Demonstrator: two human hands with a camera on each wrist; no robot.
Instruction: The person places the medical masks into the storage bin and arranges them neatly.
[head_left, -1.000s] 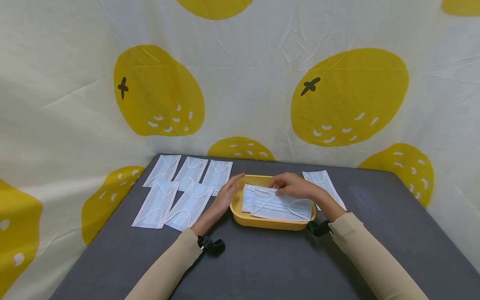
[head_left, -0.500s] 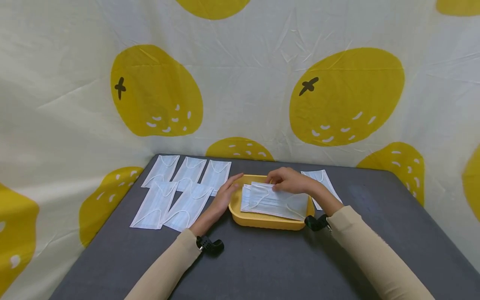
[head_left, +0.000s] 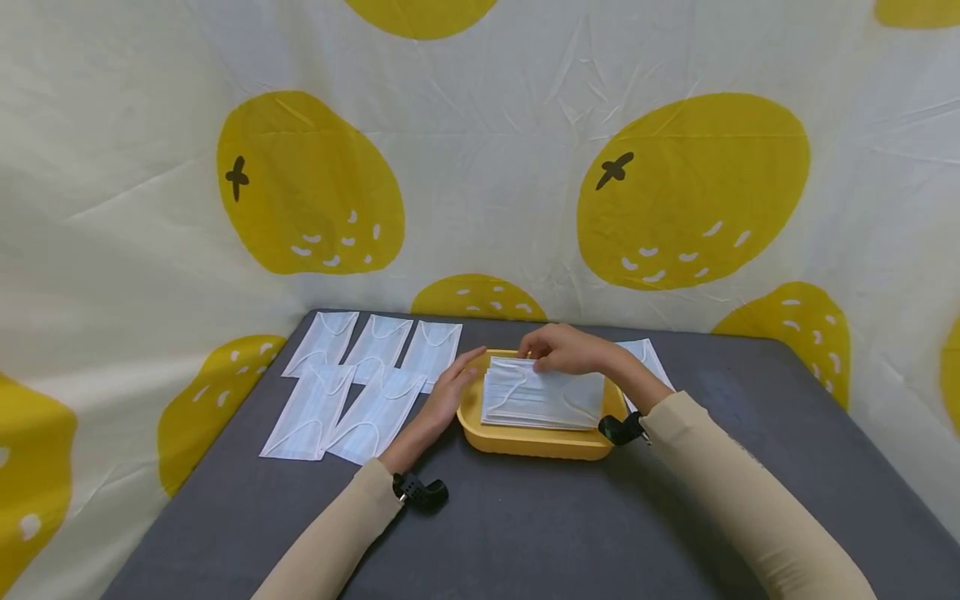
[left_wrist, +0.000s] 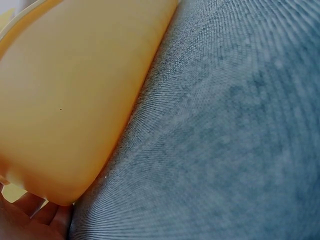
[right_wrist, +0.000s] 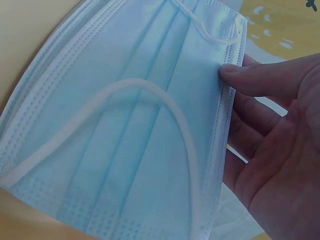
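Head view: yellow tray (head_left: 525,442) sits mid-table (head_left: 525,533) with a stack of masks (head_left: 542,400) in it. The right hand (head_left: 566,350) is at the stack's far edge, fingers curled onto the top mask. The left hand (head_left: 450,392) lies flat and relaxed against the tray's left side. Five more masks (head_left: 360,383) are spread out to the left, and one (head_left: 648,354) lies behind the right wrist.

Left wrist view: mostly just the tray (left_wrist: 65,100) wall and grey table (left_wrist: 225,140), with a bit of the fingers (left_wrist: 35,215) under the tray's corner.

Right wrist view: the thumb (right_wrist: 260,77) pinches the long edge of the top mask (right_wrist: 130,135), other fingers behind it.

These look featherlight, floppy and a bit slick on each other, so I'd grab by an edge or the ear loop (right_wrist: 150,100); a lone sheet will droop and slide easily.
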